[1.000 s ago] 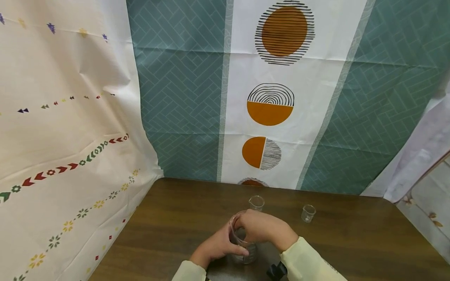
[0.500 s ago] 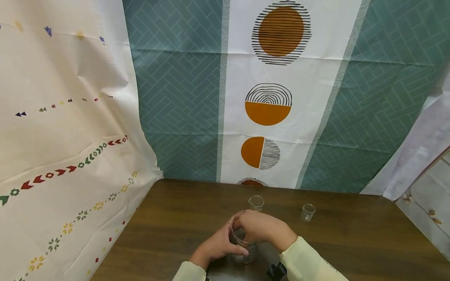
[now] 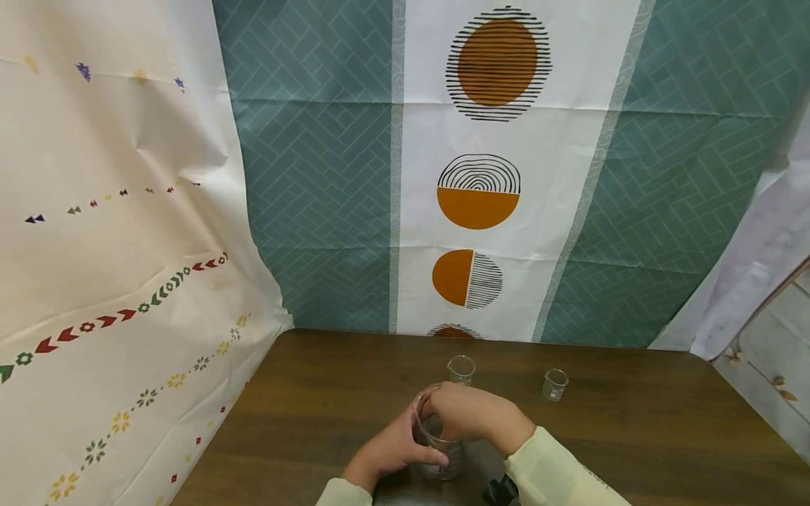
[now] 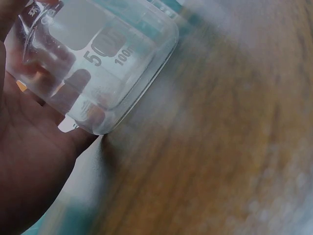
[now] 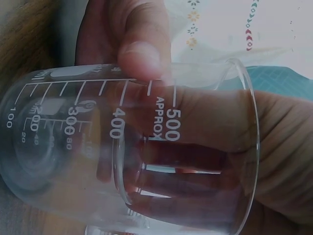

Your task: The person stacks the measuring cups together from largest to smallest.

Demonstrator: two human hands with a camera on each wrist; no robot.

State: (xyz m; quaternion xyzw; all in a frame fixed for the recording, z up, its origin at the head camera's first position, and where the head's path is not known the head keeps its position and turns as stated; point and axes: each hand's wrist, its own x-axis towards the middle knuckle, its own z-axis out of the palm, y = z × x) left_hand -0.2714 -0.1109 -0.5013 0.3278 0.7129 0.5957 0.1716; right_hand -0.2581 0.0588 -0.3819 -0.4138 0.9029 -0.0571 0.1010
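Glass beaker [image 3: 453, 462] wrapped in our left hand [image 3: 394, 444]; right hand [image 3: 476, 416] bends down inside, pinching our smaller beaker [image 5: 73, 147].

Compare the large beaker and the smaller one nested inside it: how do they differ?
Size: the large beaker is wider and taller than the small beaker within it.
Markings: the large beaker's scale reaches 500; the small beaker's numbers include 20 and 80.
Hold: the left hand grips the large beaker's outside; the right hand reaches in to the small beaker.
Both are clear, with pale printing.

Pale cream sleeves [image 3: 557, 467], small dark marks [image 3: 596, 479] on the right, black wrist device [image 3: 500, 490]
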